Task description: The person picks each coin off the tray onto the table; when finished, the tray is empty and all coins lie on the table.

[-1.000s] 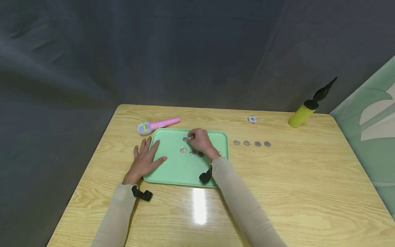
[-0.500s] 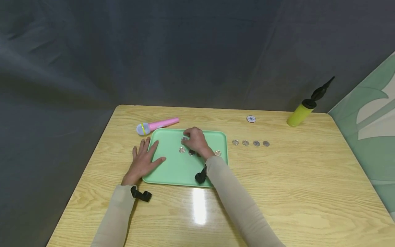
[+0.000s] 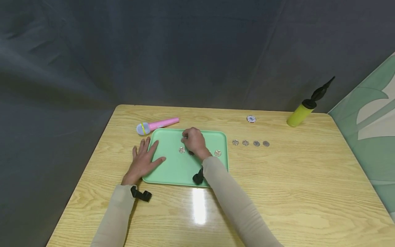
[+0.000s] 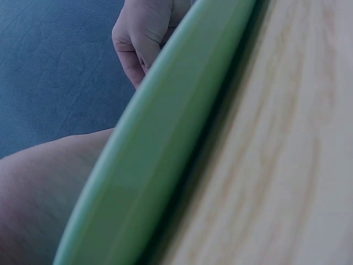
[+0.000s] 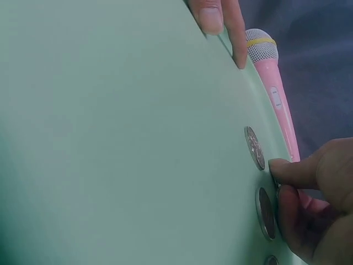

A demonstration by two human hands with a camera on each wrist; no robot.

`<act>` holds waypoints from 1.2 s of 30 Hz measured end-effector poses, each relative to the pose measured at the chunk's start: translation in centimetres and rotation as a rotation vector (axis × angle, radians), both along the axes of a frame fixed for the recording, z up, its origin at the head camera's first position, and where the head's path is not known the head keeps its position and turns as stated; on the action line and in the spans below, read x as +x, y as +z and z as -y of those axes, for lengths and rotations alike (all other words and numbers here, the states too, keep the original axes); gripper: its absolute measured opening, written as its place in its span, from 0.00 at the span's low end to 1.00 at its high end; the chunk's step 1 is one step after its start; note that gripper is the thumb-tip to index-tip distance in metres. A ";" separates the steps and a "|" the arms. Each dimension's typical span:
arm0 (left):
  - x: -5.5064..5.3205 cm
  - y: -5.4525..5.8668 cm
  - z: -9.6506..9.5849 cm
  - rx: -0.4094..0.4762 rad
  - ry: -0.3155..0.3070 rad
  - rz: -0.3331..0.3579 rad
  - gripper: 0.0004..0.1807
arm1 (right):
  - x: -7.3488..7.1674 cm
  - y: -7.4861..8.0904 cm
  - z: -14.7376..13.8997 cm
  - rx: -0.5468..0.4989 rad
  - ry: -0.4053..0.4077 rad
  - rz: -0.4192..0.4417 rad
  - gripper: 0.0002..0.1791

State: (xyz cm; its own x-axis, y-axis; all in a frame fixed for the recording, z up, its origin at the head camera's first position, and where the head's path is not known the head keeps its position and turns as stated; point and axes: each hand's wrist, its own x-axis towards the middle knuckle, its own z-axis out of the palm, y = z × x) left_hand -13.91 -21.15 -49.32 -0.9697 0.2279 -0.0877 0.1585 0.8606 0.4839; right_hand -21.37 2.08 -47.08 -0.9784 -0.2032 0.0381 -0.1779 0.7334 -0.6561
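Note:
A green tray (image 3: pixel 172 171) lies on the table. My left hand (image 3: pixel 143 164) rests over its left edge with fingers spread and straight. Over the tray's far half, my right hand (image 3: pixel 195 142) pinches a silver coin (image 3: pixel 184 138) between thumb and fingers; in the right wrist view the fingers mostly cover it. Beside that hand a coin (image 5: pixel 254 148) lies flat, with another coin (image 5: pixel 265 213) partly in its shadow. A further coin (image 3: pixel 217 153) lies near the tray's right side. The right forearm partly hides others in this row.
Right of the tray, several coins (image 3: pixel 245 142) form a row on the wooden table (image 3: pixel 293 185). A poker chip (image 3: pixel 251 119) lies behind them. A pink toy microphone (image 3: pixel 158 125) lies behind the tray's left corner. A yellow-green hand pump (image 3: pixel 300 115) stands tilted at the back right.
My right hand has shifted slightly left and its fingers have closed in over the far coin. The coin at the tray's right side is more exposed. My left hand keeps its place.

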 end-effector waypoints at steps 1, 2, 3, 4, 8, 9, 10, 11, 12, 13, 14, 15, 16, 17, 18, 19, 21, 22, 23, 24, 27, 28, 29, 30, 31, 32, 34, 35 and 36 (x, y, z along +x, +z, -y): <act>0.0 0.0 0.0 0.002 0.001 0.000 0.46 | 0.0 0.0 0.0 0.005 -0.002 0.005 0.13; 0.0 -0.1 0.0 0.002 0.002 0.000 0.46 | 0.0 0.0 0.1 0.009 -0.004 0.013 0.13; 0.0 -0.1 0.0 0.004 0.002 0.000 0.46 | 0.0 0.0 0.1 0.014 -0.006 0.020 0.13; 0.0 -0.2 0.0 0.004 0.003 0.000 0.46 | 0.0 0.1 0.1 0.019 -0.007 0.025 0.13; 0.0 -0.2 0.0 0.007 0.004 0.002 0.46 | 0.0 0.3 0.2 0.038 -0.013 0.042 0.12; 0.0 -0.2 0.0 0.005 0.005 0.001 0.46 | 0.1 0.4 0.2 0.041 -0.014 0.044 0.12; 0.0 -0.2 0.0 0.003 0.005 0.000 0.46 | 0.1 0.4 0.2 0.045 -0.014 0.045 0.12; -0.1 -0.2 0.0 0.002 0.005 0.001 0.46 | 0.1 0.5 0.2 0.050 -0.014 0.048 0.12; -0.1 -0.2 0.0 0.001 0.005 0.000 0.46 | 0.1 0.5 0.2 0.052 -0.013 0.048 0.12; -0.1 -0.2 0.0 0.000 0.005 -0.001 0.46 | 0.1 0.6 0.2 0.054 -0.011 0.047 0.12; -0.2 -0.2 0.0 -0.001 0.004 -0.002 0.46 | 0.1 0.6 0.2 0.057 -0.010 0.047 0.12; -0.2 -0.2 0.0 -0.001 0.003 -0.004 0.46 | 0.1 0.6 0.2 0.062 -0.007 0.047 0.12; -0.2 -0.2 0.0 0.000 0.003 -0.003 0.46 | 0.1 0.6 0.2 0.067 -0.006 0.047 0.12; -0.2 -0.2 0.0 0.000 0.002 -0.004 0.46 | 0.1 0.6 0.3 0.072 -0.005 0.047 0.12; -0.2 -0.2 0.0 0.001 0.002 -0.005 0.46 | 0.1 0.6 0.3 0.074 -0.003 0.047 0.12; -0.2 -0.3 0.0 0.001 0.003 -0.004 0.46 | 0.1 0.6 0.3 0.076 -0.002 0.048 0.11; -0.2 -0.3 0.1 0.002 0.004 -0.003 0.46 | 0.2 0.7 0.3 0.076 0.000 0.048 0.11; -0.2 -0.3 0.1 0.001 0.004 -0.002 0.46 | 0.2 0.7 0.3 0.073 0.001 0.049 0.10; -0.2 -0.3 0.1 0.000 0.004 -0.003 0.46 | 0.2 0.7 0.3 0.069 0.001 0.048 0.10; -0.2 -0.2 0.1 0.000 0.005 -0.002 0.46 | 0.2 0.8 0.2 0.061 0.002 0.049 0.09; -0.2 -0.2 0.1 -0.003 0.005 -0.001 0.46 | 0.3 0.8 0.1 0.036 0.000 0.048 0.07; -0.2 -0.2 0.1 -0.004 0.004 0.000 0.46 | 0.4 0.8 0.1 0.025 -0.002 0.047 0.06; -0.2 -0.2 0.1 -0.003 0.004 0.001 0.46 | 0.4 0.8 0.0 0.014 -0.002 0.047 0.06; -0.1 -0.2 0.1 -0.001 0.005 0.003 0.46 | 0.4 0.7 0.0 0.004 -0.001 0.046 0.06; -0.1 -0.2 0.1 0.000 0.005 0.004 0.46 | 0.4 0.7 -0.1 -0.007 -0.001 0.045 0.06; -0.1 -0.2 0.1 0.002 0.006 0.004 0.46 | 0.4 0.7 -0.2 -0.018 -0.001 0.041 0.06; -0.1 -0.2 0.1 0.004 0.007 0.006 0.46 | 0.4 0.6 -0.3 -0.037 -0.002 0.035 0.06; -0.1 -0.2 0.1 0.004 0.008 0.007 0.46 | 0.4 0.6 -0.4 -0.050 -0.002 0.036 0.06; -0.1 -0.2 0.1 0.004 0.008 0.007 0.46 | 0.4 0.6 -0.5 -0.062 -0.004 0.038 0.06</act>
State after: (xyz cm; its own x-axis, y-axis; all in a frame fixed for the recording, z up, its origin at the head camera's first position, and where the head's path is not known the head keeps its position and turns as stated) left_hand -13.96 -21.23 -49.48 -0.9709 0.2202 -0.0937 0.1479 0.8599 0.4885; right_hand -20.94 2.54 -46.52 -0.9801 -0.1982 0.0134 -0.1496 0.6919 -0.7063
